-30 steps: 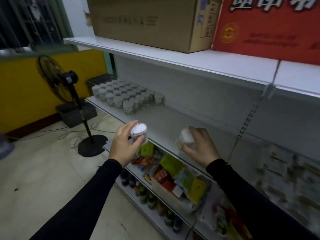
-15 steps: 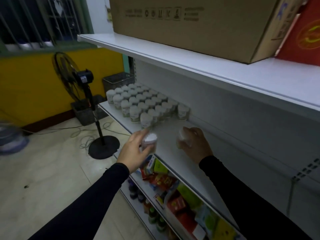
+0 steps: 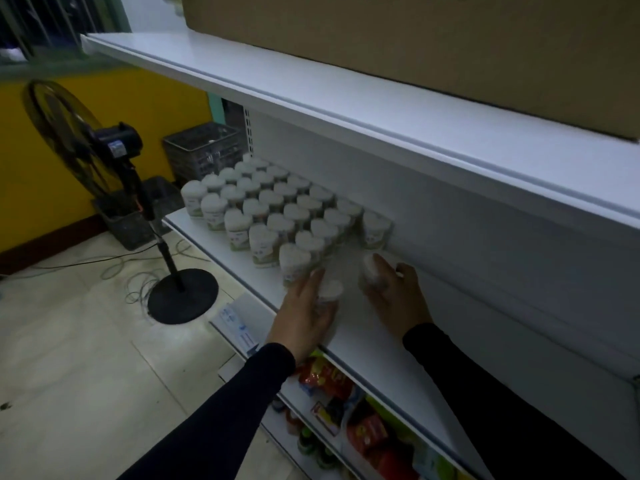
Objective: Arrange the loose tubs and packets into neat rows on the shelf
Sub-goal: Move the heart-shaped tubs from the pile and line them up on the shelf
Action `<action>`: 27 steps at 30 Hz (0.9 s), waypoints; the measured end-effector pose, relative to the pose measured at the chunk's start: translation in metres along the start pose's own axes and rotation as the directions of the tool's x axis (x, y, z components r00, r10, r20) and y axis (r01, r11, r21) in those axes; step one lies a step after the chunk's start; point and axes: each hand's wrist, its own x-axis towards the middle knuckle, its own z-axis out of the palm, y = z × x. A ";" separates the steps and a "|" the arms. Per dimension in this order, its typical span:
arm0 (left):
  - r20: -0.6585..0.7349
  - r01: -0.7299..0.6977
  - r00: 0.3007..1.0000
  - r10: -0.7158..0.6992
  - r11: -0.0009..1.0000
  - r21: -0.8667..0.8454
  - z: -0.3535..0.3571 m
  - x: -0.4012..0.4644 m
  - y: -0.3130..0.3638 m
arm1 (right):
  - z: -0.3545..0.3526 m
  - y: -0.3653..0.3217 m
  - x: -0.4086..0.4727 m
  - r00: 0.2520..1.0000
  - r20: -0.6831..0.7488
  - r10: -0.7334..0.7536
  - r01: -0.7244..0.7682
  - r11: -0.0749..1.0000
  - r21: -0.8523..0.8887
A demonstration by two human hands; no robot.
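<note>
Both your hands are over the white shelf (image 3: 363,341), at the near end of the tub rows (image 3: 273,209). Left hand (image 3: 304,313) is curled round one white-lidded tub (image 3: 329,291), right beside the nearest front-row tub. Right hand (image 3: 398,292) grips a second tub (image 3: 372,271), just below the lone tub (image 3: 375,228) against the back wall. Motion blur around both. Cardboard box (image 3: 415,39) on the shelf above; fan (image 3: 104,150) far left.

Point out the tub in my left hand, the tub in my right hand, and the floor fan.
Tub in left hand (image 3: 330,289), head view, on its white lid.
Tub in right hand (image 3: 370,268), head view, on the lid showing above the fingers.
Floor fan (image 3: 119,143), head view, on its dark motor housing.
</note>
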 end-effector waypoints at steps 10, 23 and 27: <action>-0.048 0.043 0.997 -0.056 0.967 -0.249 0.012 0.010 -0.011 | 0.020 -0.006 0.049 0.988 -0.153 0.006 0.014 0.992 0.125; -0.064 0.026 0.997 -0.043 0.969 -0.244 0.013 0.011 -0.011 | 0.031 -0.001 0.073 0.978 -0.210 -0.004 0.016 0.998 0.057; -0.058 0.038 0.997 -0.051 0.977 -0.208 0.016 0.011 -0.016 | 0.030 -0.002 0.075 0.978 -0.209 0.004 0.006 0.999 0.048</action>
